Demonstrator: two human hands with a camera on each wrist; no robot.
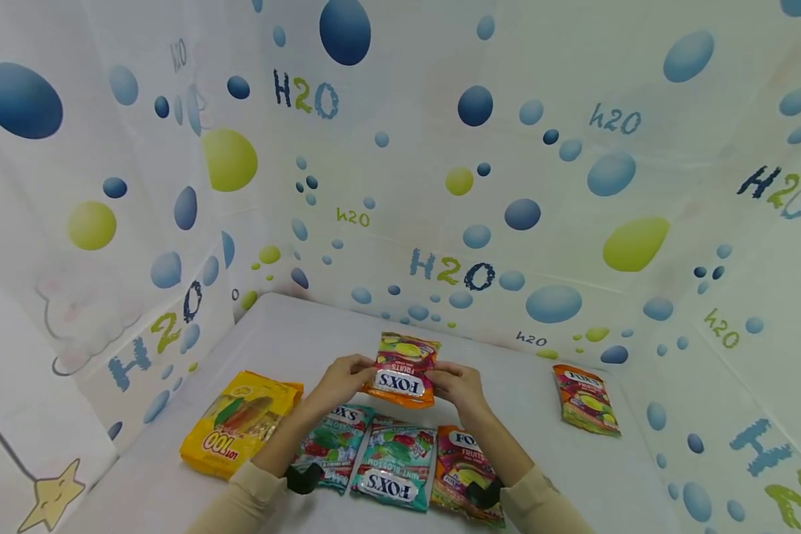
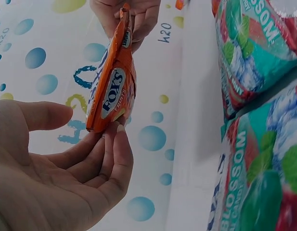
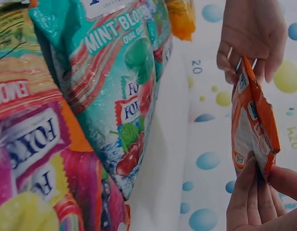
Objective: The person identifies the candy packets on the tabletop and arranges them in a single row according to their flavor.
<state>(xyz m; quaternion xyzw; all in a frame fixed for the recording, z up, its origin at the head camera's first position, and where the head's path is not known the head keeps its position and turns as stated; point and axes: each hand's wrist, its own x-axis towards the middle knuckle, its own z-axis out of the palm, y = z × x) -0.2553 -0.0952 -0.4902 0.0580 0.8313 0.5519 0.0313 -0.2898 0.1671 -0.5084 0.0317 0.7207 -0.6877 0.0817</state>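
Note:
In the head view, a candy bag marked FOX'S FRUITS, orange and red, is held up above the white table, its lettering upside down. My right hand pinches one side edge between thumb and fingers. At the opposite edge is my left hand; in the left wrist view its fingers touch the bag while the thumb stands apart from it. Closer to me lie two teal mint candy bags and another fruit candy bag, partly covered by my right forearm.
A yellow bag lies at the left, beside my left forearm. Farther off on the right is one more FOX'S fruit bag. White curtains with blue and green spots surround the table.

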